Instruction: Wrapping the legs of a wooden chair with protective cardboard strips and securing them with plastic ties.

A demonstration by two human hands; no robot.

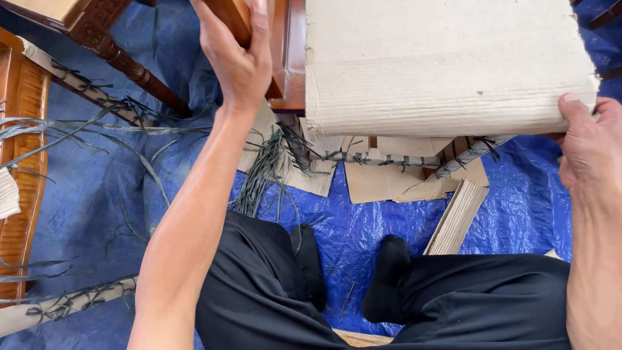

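Note:
A large sheet of corrugated cardboard [447, 65] is wrapped over a piece of brown wooden furniture [291, 58] in front of me. My left hand [236, 55] grips a wooden part of that furniture at the top centre. My right hand [589, 142] holds the cardboard's lower right corner, thumb on top. Below the sheet, cardboard-wrapped rails [389, 159] tied with dark straps show. My legs in black trousers and black socks [389, 272] rest on the blue tarp.
A blue tarp [363, 227] covers the floor. Loose cardboard pieces [457, 217] lie under the furniture. Dark strap strands [259, 175] trail across the tarp. A carved wooden leg [129, 65] and another wooden piece [23, 162] stand at the left; a wrapped rail [71, 301] lies lower left.

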